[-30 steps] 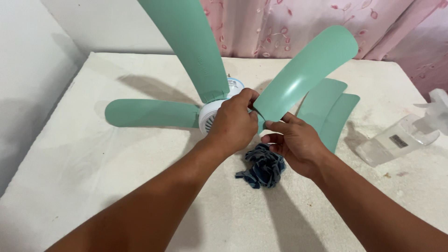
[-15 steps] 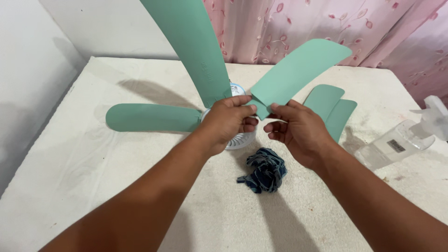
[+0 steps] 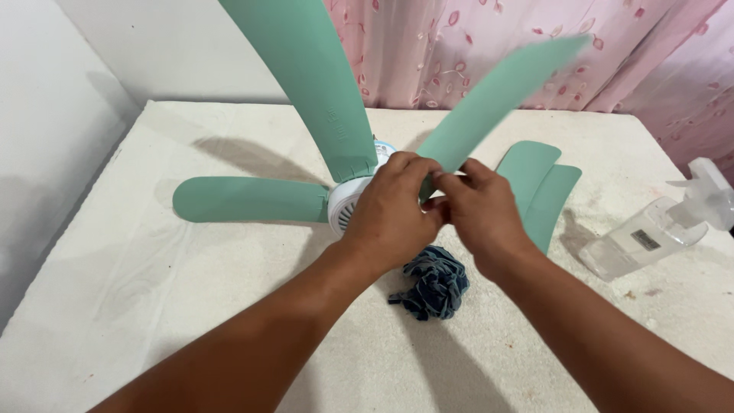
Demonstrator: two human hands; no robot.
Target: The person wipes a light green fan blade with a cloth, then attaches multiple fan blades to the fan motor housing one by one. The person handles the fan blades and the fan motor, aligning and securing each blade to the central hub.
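Mint-green plastic fan blade [image 3: 489,103], long and paddle-shaped, is up in the air over the middle of the white cloth-covered table [image 3: 153,306], blurred, slanting from its narrow root at my hands up toward the far right corner. I can see the pink flowered curtain [image 3: 612,53] hanging behind the far edge, and a pale wall on the left side.

On the table's middle sits the white round fan hub [image 3: 345,205] with its slotted side. Two mint-green fitted blades are on it: one fitted blade [image 3: 248,200] lies flat, stretching toward the left edge, and another fitted blade [image 3: 306,76] rises steeply toward the far edge and out of the top of the view.

Two loose mint-green blades [image 3: 539,187] lie overlapped on the table, right of the hub, toward the right edge. A clear plastic spray bottle [image 3: 650,233] with a white trigger head lies on its side near the right edge.

My left hand [image 3: 394,210] covers the right side of the hub, fingers curled around the raised blade's root. My right hand [image 3: 482,210] presses in against it, thumb and fingers pinched on the same root, so both hands are together and clamped on that blade.

Just nearer to me than the hands, a crumpled dark blue cloth [image 3: 436,281] rests on the table, under my right wrist.
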